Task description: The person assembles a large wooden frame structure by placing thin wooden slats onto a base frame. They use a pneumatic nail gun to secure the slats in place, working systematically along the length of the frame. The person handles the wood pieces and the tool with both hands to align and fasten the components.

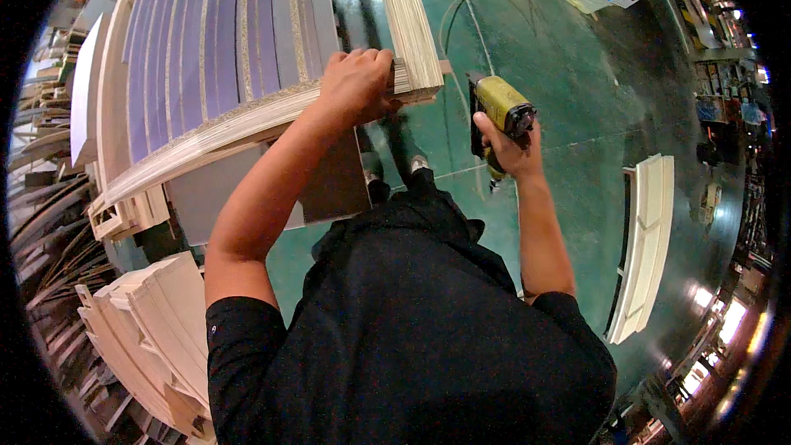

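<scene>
Gripped at the corner where two stacked plywood strips (247, 128) met, at about eleven o'clock from the torso: left hand (356, 82), fingers curled over the top edge and clamped on the joint. Held just to the right, at one o'clock and apart from the wood: a yellow nail gun (501, 111), right hand (511, 148) wrapped tight round its handle, nose aimed toward the corner. Risky, by the look of it: left fingers sat close to the gun's line of fire, so a slip or a fastener driven off-line could catch them, or the strips could shift before being pinned. Below, a green floor (568, 66) with a coiled hose (474, 8); white moulded panels (647, 239) lay at three o'clock. Gun's nose and trigger finger hard to make out; right panel stack cut off by the dark rim.
</scene>
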A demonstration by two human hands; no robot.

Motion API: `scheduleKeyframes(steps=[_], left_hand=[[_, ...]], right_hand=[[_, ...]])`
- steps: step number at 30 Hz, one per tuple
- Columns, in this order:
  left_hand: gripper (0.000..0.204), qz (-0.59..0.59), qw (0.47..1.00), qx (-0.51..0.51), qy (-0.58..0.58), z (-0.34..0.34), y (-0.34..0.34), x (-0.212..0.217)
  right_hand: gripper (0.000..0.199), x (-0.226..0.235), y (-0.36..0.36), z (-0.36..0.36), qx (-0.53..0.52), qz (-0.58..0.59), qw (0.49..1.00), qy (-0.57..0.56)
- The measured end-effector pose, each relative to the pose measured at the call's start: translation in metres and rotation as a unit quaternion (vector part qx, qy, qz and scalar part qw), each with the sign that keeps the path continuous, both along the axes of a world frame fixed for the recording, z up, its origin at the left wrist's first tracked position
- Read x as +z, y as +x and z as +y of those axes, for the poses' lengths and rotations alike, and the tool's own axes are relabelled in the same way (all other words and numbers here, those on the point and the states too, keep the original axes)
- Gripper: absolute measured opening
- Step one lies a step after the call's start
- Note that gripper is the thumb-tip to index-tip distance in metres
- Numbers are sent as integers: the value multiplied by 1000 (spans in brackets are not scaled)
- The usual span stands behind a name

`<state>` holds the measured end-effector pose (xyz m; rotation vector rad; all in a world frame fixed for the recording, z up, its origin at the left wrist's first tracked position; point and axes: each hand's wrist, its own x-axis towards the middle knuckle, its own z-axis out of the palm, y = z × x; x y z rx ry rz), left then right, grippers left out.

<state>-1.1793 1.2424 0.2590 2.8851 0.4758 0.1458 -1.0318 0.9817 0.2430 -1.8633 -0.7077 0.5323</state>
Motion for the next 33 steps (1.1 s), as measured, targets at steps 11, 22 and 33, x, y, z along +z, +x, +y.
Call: scheduleKeyframes(steps=[11, 22, 33], left_hand=[[57, 10, 999, 0, -51, 1, 3, 4], [91, 63, 959, -262, -83, 92, 31, 35], [93, 150, 922, -350, -67, 103, 63, 47]], right_hand=[[44, 25, -18, 3, -16, 65, 997, -28], [49, 76, -45, 59, 74, 135, 988, -14], [39, 82, -65, 97, -9, 135, 978, -159]])
